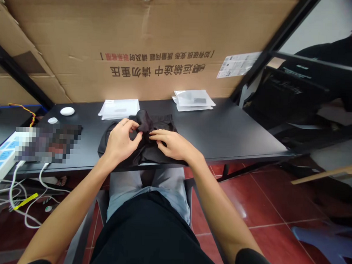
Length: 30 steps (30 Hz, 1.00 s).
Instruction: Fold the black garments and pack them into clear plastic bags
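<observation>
A crumpled black cloth [160,156], perhaps a garment, lies at the front edge of the black table. Part of it bunches up into a raised fold between my hands. My left hand [122,139] pinches this fold from the left, thumb and forefinger bent around it. On the other side, my right hand [174,144] has its fingertips closed on the cloth, palm downward. Exactly which layer each hand grips is hidden in the dark folds.
Behind the cloth lie two stacks of translucent packets, a left stack [120,108] and a right stack [194,100]. A large cardboard sheet [168,31] stands at the table's back. White oval object [67,111], power strip [4,157] and cables are leftward. A person in black [325,64] is at right.
</observation>
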{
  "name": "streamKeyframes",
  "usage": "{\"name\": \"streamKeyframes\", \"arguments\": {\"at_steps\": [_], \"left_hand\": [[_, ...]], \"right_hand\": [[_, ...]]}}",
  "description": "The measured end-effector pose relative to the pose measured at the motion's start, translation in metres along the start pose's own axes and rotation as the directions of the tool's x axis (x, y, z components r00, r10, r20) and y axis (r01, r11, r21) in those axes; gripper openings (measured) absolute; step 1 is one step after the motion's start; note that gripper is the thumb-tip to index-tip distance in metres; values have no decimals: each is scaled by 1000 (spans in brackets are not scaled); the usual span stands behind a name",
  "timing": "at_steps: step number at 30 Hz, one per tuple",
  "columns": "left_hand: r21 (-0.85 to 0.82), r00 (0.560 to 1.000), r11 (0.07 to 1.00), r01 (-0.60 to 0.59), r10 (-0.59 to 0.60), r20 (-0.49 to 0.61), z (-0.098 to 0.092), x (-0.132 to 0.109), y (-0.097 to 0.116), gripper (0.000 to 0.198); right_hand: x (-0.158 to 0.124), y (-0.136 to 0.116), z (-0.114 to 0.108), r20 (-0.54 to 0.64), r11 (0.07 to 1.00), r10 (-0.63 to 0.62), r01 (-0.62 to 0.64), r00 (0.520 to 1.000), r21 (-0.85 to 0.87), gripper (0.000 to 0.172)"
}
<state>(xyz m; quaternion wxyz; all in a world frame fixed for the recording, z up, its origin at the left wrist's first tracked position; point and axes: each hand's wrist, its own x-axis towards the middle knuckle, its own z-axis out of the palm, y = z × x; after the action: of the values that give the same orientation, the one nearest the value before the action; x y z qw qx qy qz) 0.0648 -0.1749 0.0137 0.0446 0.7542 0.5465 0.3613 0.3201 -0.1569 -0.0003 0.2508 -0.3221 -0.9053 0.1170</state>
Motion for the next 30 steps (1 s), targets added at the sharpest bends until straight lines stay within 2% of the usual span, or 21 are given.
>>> {"name": "streamKeyframes", "arguments": {"at_steps": [3,5,9,12,15,17,20,23,26,28,30], "left_hand": [[-46,999,998,-51,50,-23,3,5,8,10],[-69,995,993,-98,98,-13,7,8,13,10],[-57,984,983,-172,174,25,19,15,27,14],[-10,973,976,-219,219,71,33,20,41,15],[-41,950,958,-284,287,123,48,25,49,13],[-116,937,946,-302,317,149,53,28,49,13],[-183,963,958,-219,243,121,50,31,41,28],[-94,995,995,12,-2,103,40,37,26,40],[-36,944,979,203,-186,272,34,43,15,53],[-92,908,967,240,-189,374,35,46,12,54],[-179,903,954,239,-151,402,40,48,12,50]], "right_hand": [[2,-3,-1,31,1000,-28,28,999,12,47],[-1,1,-9,10,999,-32,32,999,25,43],[-15,19,-35,-202,999,36,-28,979,45,30],[-27,30,-50,-326,995,94,-76,941,65,36],[-32,36,-54,-261,991,107,-83,959,101,51],[-34,39,-53,-175,990,109,-92,978,107,53],[-35,46,-49,-90,988,130,-120,987,99,49],[-35,52,-48,-70,986,137,-129,988,106,43],[-34,54,-48,-79,989,126,-119,989,84,37],[-34,54,-49,-77,991,120,-116,990,61,36],[-34,53,-49,-81,993,116,-113,990,39,38]]}}
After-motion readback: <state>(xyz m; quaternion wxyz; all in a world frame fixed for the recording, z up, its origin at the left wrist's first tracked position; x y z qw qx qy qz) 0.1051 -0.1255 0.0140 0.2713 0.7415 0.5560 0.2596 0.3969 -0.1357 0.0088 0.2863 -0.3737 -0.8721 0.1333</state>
